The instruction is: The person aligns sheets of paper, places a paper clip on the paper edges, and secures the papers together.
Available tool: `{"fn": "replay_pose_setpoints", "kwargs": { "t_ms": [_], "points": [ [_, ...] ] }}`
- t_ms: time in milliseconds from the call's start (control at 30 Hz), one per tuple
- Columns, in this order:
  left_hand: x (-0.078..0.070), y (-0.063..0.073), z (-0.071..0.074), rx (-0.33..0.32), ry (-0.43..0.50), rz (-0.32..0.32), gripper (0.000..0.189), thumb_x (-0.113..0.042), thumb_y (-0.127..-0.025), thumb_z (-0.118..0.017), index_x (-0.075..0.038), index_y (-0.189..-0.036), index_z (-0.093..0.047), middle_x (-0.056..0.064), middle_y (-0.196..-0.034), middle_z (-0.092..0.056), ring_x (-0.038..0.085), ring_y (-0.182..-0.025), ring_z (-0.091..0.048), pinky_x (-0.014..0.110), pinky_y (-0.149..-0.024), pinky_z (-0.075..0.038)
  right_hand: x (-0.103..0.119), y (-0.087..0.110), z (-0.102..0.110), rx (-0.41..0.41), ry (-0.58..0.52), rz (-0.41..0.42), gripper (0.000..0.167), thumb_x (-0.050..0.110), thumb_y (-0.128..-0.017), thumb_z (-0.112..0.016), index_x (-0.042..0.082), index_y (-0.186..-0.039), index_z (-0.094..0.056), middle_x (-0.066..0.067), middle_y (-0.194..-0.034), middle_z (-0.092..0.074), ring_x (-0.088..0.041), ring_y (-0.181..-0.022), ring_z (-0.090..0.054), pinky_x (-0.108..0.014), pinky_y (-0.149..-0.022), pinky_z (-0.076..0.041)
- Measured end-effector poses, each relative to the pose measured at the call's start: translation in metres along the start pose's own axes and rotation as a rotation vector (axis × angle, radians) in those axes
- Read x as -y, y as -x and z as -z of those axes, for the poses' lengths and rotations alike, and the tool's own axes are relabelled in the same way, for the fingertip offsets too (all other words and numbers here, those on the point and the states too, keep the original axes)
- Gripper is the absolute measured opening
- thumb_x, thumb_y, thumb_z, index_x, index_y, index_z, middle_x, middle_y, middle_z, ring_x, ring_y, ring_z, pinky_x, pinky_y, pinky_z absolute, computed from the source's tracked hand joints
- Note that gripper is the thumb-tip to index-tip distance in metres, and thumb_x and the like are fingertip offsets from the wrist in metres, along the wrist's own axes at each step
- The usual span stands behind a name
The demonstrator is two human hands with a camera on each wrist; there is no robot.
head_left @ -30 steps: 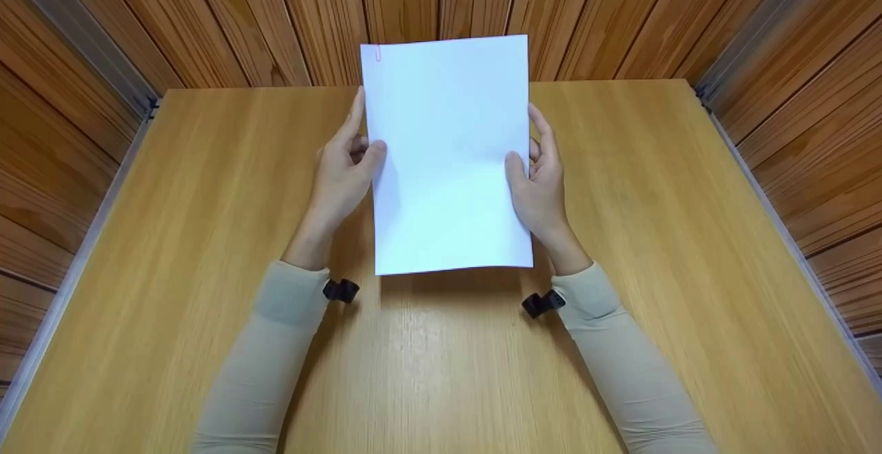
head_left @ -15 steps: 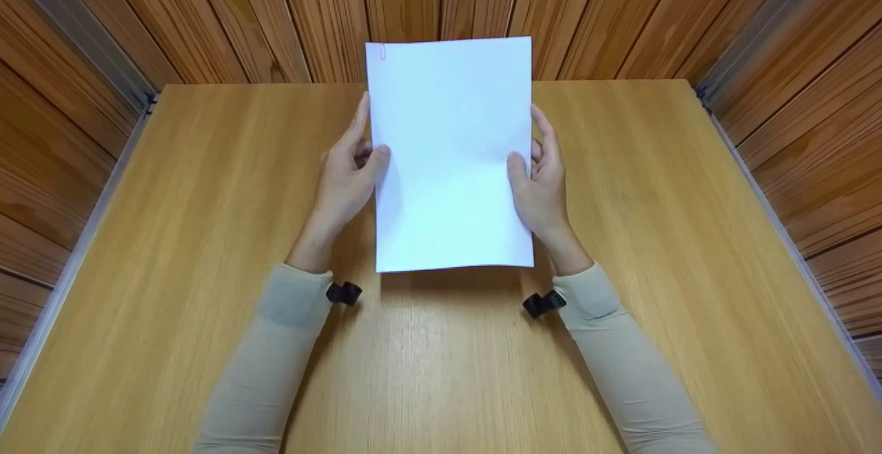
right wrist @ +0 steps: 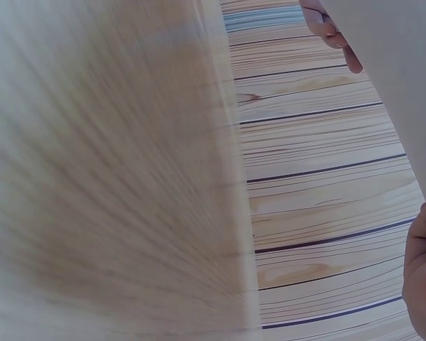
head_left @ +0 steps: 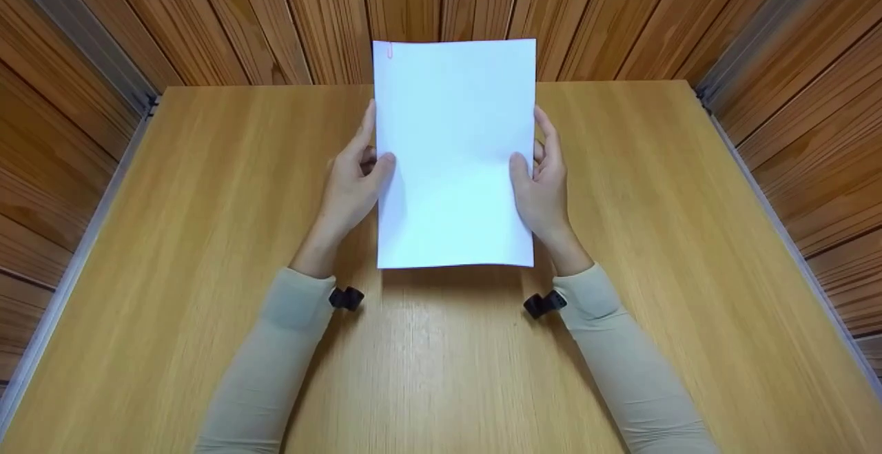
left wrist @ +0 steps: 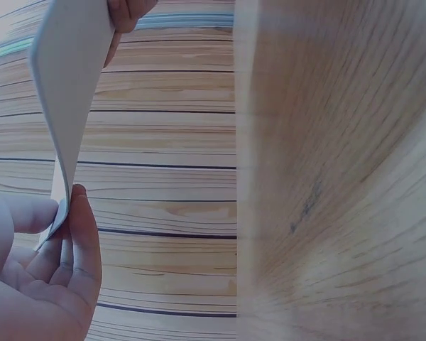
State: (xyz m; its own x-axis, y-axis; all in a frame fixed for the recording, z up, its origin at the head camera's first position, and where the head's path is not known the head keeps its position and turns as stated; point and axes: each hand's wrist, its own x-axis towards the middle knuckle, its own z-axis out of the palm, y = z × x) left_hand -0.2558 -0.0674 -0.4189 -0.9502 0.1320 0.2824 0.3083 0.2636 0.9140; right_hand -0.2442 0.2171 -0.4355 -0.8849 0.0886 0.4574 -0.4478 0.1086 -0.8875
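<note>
A stack of white paper [head_left: 455,123] is held up over the table in the head view, its blank face toward the camera. A small pink paper clip [head_left: 389,50] sits on its top left corner. My left hand [head_left: 350,182] grips the left edge, thumb on the front and fingers behind. At the opposite edge my right hand [head_left: 544,189] pinches the stack the same way. In the left wrist view the paper [left wrist: 67,92] bends a little where the left fingers [left wrist: 85,234] hold it. The right wrist view shows the back of the paper [right wrist: 390,64].
The wooden table [head_left: 441,371] extends below the paper, which casts a shadow on it. Wood-plank walls [head_left: 620,13] rise behind and at both sides. Metal rails run along the table's side edges. A small black camera [head_left: 346,298] is on each wrist.
The paper's top has shifted slightly right and the sheet stands straighter. My left hand has moved a little right and toward me; the right hand has hardly moved. Both keep their hold.
</note>
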Motion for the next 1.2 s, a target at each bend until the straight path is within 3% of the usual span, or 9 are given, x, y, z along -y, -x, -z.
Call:
{"fn": "replay_pose_setpoints", "kwargs": {
  "t_ms": [67, 233, 300, 433, 533, 700, 767, 933, 1200],
  "points": [
    [0.0, 0.001, 0.001, -0.001, 0.0, -0.008, 0.074, -0.007, -0.106, -0.061, -0.025, -0.169, -0.026, 0.023, -0.11, -0.07, 0.02, -0.079, -0.054, 0.027, -0.076, -0.047, 0.002, 0.0, -0.001, -0.002, 0.003, -0.008, 0.066, -0.009, -0.105, -0.048, 0.005, -0.166, -0.026, -0.019, -0.143, -0.063, -0.028, -0.123, -0.068, -0.03, -0.085, -0.06],
    [0.0, -0.001, 0.003, -0.017, 0.016, -0.04, 0.071, -0.006, -0.105, -0.062, -0.026, -0.167, -0.033, 0.018, -0.122, -0.068, 0.018, -0.081, -0.054, 0.026, -0.076, -0.047, 0.018, 0.002, -0.006, 0.002, -0.012, -0.002, 0.066, -0.012, -0.104, -0.046, 0.0, -0.165, -0.025, -0.024, -0.144, -0.062, -0.03, -0.124, -0.066, -0.028, -0.085, -0.059],
    [0.0, -0.002, 0.004, -0.029, 0.029, -0.047, 0.071, -0.005, -0.105, -0.062, -0.025, -0.167, -0.034, 0.016, -0.104, -0.066, 0.018, -0.08, -0.053, 0.027, -0.073, -0.046, 0.024, 0.003, -0.007, 0.005, -0.018, 0.0, 0.066, -0.012, -0.104, -0.046, -0.001, -0.165, -0.025, -0.024, -0.145, -0.061, -0.03, -0.126, -0.065, -0.027, -0.083, -0.057],
    [0.0, -0.003, 0.004, -0.043, 0.052, -0.043, 0.071, -0.004, -0.104, -0.064, -0.023, -0.166, -0.036, 0.013, -0.095, -0.066, 0.018, -0.08, -0.054, 0.026, -0.074, -0.047, 0.029, 0.004, -0.007, 0.006, -0.017, 0.003, 0.065, -0.011, -0.104, -0.046, -0.001, -0.165, -0.025, -0.023, -0.148, -0.06, -0.031, -0.13, -0.063, -0.025, -0.078, -0.055],
    [0.001, -0.002, 0.003, -0.046, 0.053, -0.03, 0.07, -0.003, -0.104, -0.065, -0.022, -0.165, -0.037, 0.015, -0.095, -0.066, 0.019, -0.082, -0.054, 0.025, -0.075, -0.047, 0.031, 0.003, -0.007, 0.009, -0.011, 0.006, 0.064, -0.011, -0.104, -0.046, -0.002, -0.165, -0.025, -0.023, -0.147, -0.06, -0.03, -0.128, -0.065, -0.024, -0.077, -0.056],
    [0.005, -0.003, 0.002, -0.049, 0.055, -0.009, 0.07, -0.001, -0.104, -0.064, -0.018, -0.165, -0.037, 0.02, -0.101, -0.067, 0.022, -0.085, -0.053, 0.025, -0.075, -0.045, 0.031, 0.003, -0.006, 0.021, -0.01, 0.013, 0.065, -0.011, -0.104, -0.046, -0.003, -0.164, -0.025, -0.024, -0.143, -0.063, -0.024, -0.11, -0.07, -0.02, -0.063, -0.051],
    [0.006, -0.003, 0.002, -0.048, 0.063, -0.009, 0.07, 0.0, -0.104, -0.064, -0.018, -0.165, -0.036, 0.021, -0.101, -0.066, 0.023, -0.084, -0.052, 0.025, -0.074, -0.044, 0.031, 0.003, -0.006, 0.022, -0.002, 0.016, 0.065, -0.011, -0.104, -0.047, -0.004, -0.164, -0.026, -0.026, -0.14, -0.064, -0.023, -0.101, -0.07, -0.02, -0.059, -0.047],
    [0.004, -0.003, 0.003, -0.045, 0.059, -0.028, 0.069, -0.001, -0.104, -0.063, -0.021, -0.165, -0.037, 0.016, -0.093, -0.063, 0.02, -0.081, -0.05, 0.026, -0.073, -0.043, 0.031, 0.002, -0.004, 0.016, 0.034, 0.008, 0.065, -0.011, -0.103, -0.048, -0.005, -0.164, -0.027, -0.029, -0.125, -0.071, -0.02, -0.085, -0.064, -0.022, -0.063, -0.044],
    [0.003, -0.003, 0.005, -0.038, 0.075, -0.05, 0.068, -0.004, -0.105, -0.063, -0.025, -0.165, -0.039, 0.01, -0.087, -0.062, 0.017, -0.08, -0.051, 0.029, -0.074, -0.043, 0.03, 0.003, -0.001, 0.01, 0.077, -0.049, 0.065, -0.007, -0.104, -0.054, 0.001, -0.165, -0.032, -0.022, -0.102, -0.07, -0.012, -0.072, -0.049, -0.022, -0.065, -0.038]
  ]
}}
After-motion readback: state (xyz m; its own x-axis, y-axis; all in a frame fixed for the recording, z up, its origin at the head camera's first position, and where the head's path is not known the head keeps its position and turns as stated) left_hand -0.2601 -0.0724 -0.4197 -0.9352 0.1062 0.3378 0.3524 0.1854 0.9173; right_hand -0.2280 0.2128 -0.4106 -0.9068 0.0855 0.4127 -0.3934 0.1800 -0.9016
